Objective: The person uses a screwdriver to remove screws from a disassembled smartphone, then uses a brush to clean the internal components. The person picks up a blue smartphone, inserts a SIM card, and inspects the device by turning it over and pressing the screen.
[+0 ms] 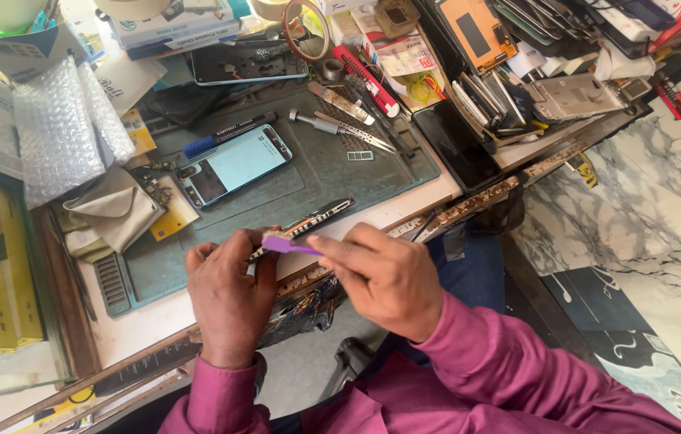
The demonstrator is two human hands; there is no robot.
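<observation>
My left hand [230,293] grips a phone [314,221] held edge-on, its thin side facing me, above the front edge of the workbench. My right hand [382,275] pinches a small purple plastic pry tool [286,245], whose tip rests against the phone's edge near my left thumb. Both sleeves are magenta.
A teal work mat [308,173] holds an opened blue phone [233,165], a marker [228,133], tweezers [364,138] and a screwdriver [316,123]. Bubble wrap [63,128] and a beige cloth [115,209] lie left. Tape rolls, boxes and phone parts crowd the back. Marble floor lies right.
</observation>
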